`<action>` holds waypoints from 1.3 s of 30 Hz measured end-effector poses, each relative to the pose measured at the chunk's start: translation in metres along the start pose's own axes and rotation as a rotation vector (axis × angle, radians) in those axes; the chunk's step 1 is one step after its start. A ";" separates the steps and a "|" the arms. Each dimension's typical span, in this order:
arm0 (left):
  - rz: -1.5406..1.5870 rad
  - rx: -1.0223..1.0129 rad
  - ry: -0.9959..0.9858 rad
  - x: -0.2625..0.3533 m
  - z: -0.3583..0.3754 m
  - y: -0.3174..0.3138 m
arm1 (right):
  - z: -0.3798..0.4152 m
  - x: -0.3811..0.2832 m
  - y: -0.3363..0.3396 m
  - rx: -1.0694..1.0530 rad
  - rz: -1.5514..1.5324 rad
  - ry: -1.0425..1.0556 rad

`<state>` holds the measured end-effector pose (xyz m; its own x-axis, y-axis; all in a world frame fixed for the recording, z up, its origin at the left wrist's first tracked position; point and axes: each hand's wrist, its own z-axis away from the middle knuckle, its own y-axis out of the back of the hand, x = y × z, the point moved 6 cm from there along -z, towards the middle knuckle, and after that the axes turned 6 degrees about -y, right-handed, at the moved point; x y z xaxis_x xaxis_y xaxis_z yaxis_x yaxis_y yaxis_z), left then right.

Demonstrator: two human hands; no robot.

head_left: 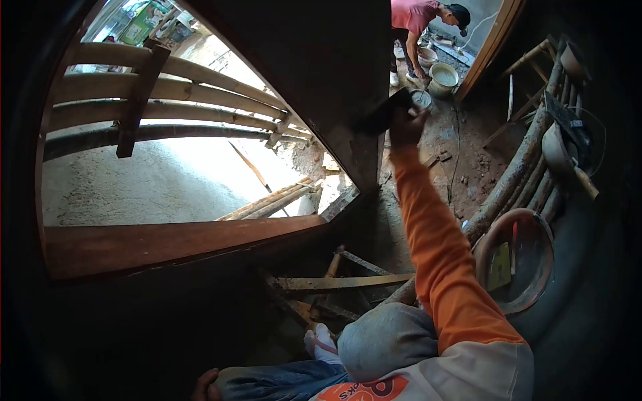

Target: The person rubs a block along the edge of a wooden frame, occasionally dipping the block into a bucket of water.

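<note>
My right arm, in an orange sleeve, reaches up and forward. At its end my right hand is closed on a plastering trowel, a dark flat blade at the dark wall beside the window frame. Shadow hides the handle and whether the blade touches the wall. Low on the left, my left hand lies by my jeans-covered knee, dim and partly hidden, so its fingers are hard to read. A round basin with a yellow-green flat piece in it stands to the right of my sleeve.
Bamboo poles run along the right, with another bowl by them. A wooden-framed window with bamboo rails opens on the left. Below is a scaffold bar. Beyond the doorway a person bends over buckets.
</note>
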<state>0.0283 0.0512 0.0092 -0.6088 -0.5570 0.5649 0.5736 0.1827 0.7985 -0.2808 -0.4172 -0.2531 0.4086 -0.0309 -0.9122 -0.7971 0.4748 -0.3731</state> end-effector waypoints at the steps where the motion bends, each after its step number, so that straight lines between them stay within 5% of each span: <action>1: 0.045 0.048 0.091 -0.003 0.004 0.001 | -0.025 -0.005 -0.005 -0.038 0.066 0.074; 3: 0.058 0.051 0.090 -0.013 0.002 0.001 | -0.030 0.014 -0.025 -0.154 0.073 0.077; 4: 0.073 0.053 0.076 -0.021 -0.003 0.000 | 0.046 -0.011 -0.043 -0.073 -0.052 -0.306; 5: 0.092 0.054 0.057 -0.030 -0.009 -0.004 | 0.048 0.048 -0.054 -0.250 0.316 0.297; 6: 0.105 0.054 0.038 -0.035 -0.014 -0.006 | 0.128 0.020 -0.057 -0.226 0.676 0.592; 8: 0.113 0.045 0.020 -0.029 -0.017 -0.005 | 0.191 0.054 -0.053 -0.764 0.469 0.312; 10: -0.031 -0.010 -0.084 -0.001 -0.012 -0.002 | 0.132 0.042 -0.026 -0.281 0.312 0.597; 11: -0.020 0.000 -0.080 -0.002 -0.009 0.000 | 0.065 0.052 -0.014 -0.287 0.446 0.200; 12: -0.009 0.013 -0.032 -0.007 -0.002 0.006 | 0.039 0.011 -0.012 -0.088 0.022 -0.147; 14: 0.011 0.038 0.024 -0.025 0.003 0.007 | -0.048 0.024 0.005 -0.017 0.125 0.208; 16: 0.064 0.126 0.015 -0.049 -0.002 0.009 | 0.004 0.003 -0.032 -0.057 0.030 -0.089; 17: 0.068 0.131 0.015 -0.046 -0.005 0.007 | 0.013 0.050 -0.029 -0.007 0.300 0.103; 18: 0.057 0.102 0.002 -0.040 -0.011 0.002 | 0.067 0.050 -0.052 -0.144 0.256 0.336; 19: 0.044 0.071 -0.015 -0.035 -0.017 -0.001 | 0.134 0.071 -0.052 -0.330 0.577 0.536; 22: -0.025 0.029 -0.060 -0.025 -0.020 -0.003 | 0.149 0.038 -0.032 -0.408 0.526 0.644; 23: -0.017 0.040 -0.065 -0.032 -0.018 -0.002 | 0.082 0.079 -0.019 -0.336 0.434 0.472; 24: 0.004 0.064 -0.055 -0.043 -0.009 0.004 | 0.034 0.066 -0.008 -0.182 0.006 -0.145; 25: 0.019 0.079 -0.039 -0.050 -0.002 0.009 | 0.005 0.022 -0.002 -0.067 0.135 0.096; 27: 0.020 0.093 -0.036 -0.051 -0.002 0.009 | -0.031 0.033 -0.002 -0.056 0.171 0.100; 30: 0.042 0.096 -0.030 -0.041 -0.009 0.004 | 0.029 0.059 -0.033 -0.061 0.187 0.086; 31: 0.065 0.088 -0.036 -0.037 -0.015 -0.001 | 0.093 0.050 -0.041 -0.060 0.766 0.759; 32: 0.065 0.086 -0.039 -0.034 -0.018 -0.003 | 0.100 0.067 -0.028 -0.057 0.767 0.758; 35: 0.008 -0.012 -0.047 -0.038 -0.021 -0.004 | 0.094 0.129 0.002 -0.291 0.451 0.288; 37: 0.109 0.066 -0.007 -0.058 -0.006 0.006 | 0.021 0.037 0.006 -0.023 0.242 0.107; 39: 0.047 0.059 -0.011 -0.029 -0.006 0.005 | -0.053 0.065 0.020 -0.051 0.236 0.057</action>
<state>0.0524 0.0639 -0.0041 -0.5881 -0.5381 0.6038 0.5685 0.2559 0.7819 -0.2938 -0.4569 -0.3288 0.1838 0.0258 -0.9826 -0.8897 0.4294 -0.1552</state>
